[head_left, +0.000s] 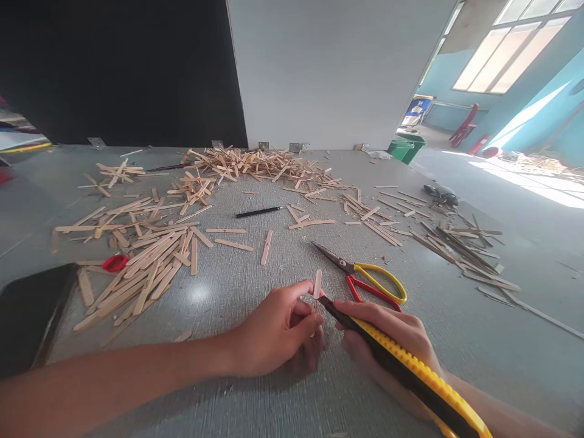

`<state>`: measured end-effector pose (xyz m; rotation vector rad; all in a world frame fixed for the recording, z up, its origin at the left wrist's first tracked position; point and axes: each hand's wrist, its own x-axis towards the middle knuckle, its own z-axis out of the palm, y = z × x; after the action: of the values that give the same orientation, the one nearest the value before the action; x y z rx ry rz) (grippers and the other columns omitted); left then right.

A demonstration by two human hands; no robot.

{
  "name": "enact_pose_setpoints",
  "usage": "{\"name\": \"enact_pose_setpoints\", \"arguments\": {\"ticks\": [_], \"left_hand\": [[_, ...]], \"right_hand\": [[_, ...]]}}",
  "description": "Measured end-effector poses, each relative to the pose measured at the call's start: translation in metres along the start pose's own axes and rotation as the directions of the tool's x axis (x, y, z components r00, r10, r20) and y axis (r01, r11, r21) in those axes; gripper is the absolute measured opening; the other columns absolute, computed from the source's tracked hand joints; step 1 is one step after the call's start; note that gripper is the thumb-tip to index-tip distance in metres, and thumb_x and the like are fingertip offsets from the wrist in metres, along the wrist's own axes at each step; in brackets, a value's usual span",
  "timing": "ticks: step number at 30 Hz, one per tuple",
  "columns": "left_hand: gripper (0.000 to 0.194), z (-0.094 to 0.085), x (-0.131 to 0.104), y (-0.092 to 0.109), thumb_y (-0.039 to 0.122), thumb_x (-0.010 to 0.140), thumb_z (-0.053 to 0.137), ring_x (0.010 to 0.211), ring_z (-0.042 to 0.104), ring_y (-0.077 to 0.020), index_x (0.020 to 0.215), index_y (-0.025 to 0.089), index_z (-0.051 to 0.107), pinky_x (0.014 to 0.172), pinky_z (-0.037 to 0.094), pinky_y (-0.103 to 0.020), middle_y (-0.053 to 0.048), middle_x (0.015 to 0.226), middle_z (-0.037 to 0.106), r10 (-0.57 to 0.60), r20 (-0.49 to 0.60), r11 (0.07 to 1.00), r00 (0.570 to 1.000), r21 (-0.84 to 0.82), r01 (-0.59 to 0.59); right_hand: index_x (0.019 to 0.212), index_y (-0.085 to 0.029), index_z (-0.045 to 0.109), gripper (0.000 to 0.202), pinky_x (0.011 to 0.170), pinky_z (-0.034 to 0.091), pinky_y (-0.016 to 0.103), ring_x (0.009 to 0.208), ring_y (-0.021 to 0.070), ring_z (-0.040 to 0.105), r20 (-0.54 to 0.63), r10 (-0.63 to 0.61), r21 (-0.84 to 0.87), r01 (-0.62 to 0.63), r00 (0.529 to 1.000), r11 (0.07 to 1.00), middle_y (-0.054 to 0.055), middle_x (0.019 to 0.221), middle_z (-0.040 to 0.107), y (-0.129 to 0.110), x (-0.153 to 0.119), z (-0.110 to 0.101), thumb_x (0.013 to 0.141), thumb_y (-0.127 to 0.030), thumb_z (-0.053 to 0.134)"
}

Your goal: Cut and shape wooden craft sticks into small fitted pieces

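My left hand [292, 331] pinches a short wooden craft stick [317, 284] that points up and away from me. In my right hand [392, 340] is a yellow and black utility knife [387, 350], its front end touching or very near the stick beside my left fingertips. The blade itself is too small to make out. Just beyond my hands lie scissors [353, 267] with one yellow and one red handle, slightly open. A loose craft stick [266, 247] and a black pen [259, 212] rest on the grey table [219, 340] farther off.
Heaped craft sticks [255, 163] lie at the back, and more sticks [146, 274] spread on the left around a red cap [115, 263]. A dark flat device [34, 316] sits at the left edge. Thin strips [460, 249] and a black object [441, 195] are on the right. A panel [328, 73] stands behind.
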<state>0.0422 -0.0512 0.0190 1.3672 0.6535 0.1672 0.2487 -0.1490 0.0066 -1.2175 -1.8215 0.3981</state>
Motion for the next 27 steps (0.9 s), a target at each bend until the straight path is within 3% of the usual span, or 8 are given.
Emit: {"name": "enact_pose_setpoints", "arguments": {"ticks": [20, 27], "left_hand": [[0.027, 0.001, 0.002, -0.007, 0.047, 0.106, 0.059, 0.060, 0.066, -0.0134, 0.108, 0.024, 0.046, 0.047, 0.052, -0.021, 0.001, 0.085, 0.069, 0.067, -0.021, 0.998, 0.998, 0.015, -0.067], [0.023, 0.001, 0.001, -0.009, 0.045, 0.108, 0.056, 0.059, 0.066, -0.0127, 0.106, 0.024, 0.047, 0.048, 0.050, -0.021, 0.001, 0.086, 0.069, 0.103, -0.044, 0.994, 0.994, 0.035, -0.102]], "right_hand": [[0.134, -0.025, 0.064, 0.038, 0.058, 0.058, 0.028, 0.068, 0.0167, 0.075, 0.005, -0.045, 0.010, 0.045, 0.999, 0.999, 0.005, 0.094, 0.080, 0.003, -0.003, 0.009, 0.100, -0.009, 0.060], [0.125, -0.025, 0.068, 0.031, 0.053, 0.055, 0.024, 0.056, 0.0130, 0.067, -0.009, 0.033, -0.013, -0.033, 0.999, 0.999, -0.001, 0.079, 0.073, -0.003, -0.003, 0.009, 0.098, -0.011, 0.062]]}}
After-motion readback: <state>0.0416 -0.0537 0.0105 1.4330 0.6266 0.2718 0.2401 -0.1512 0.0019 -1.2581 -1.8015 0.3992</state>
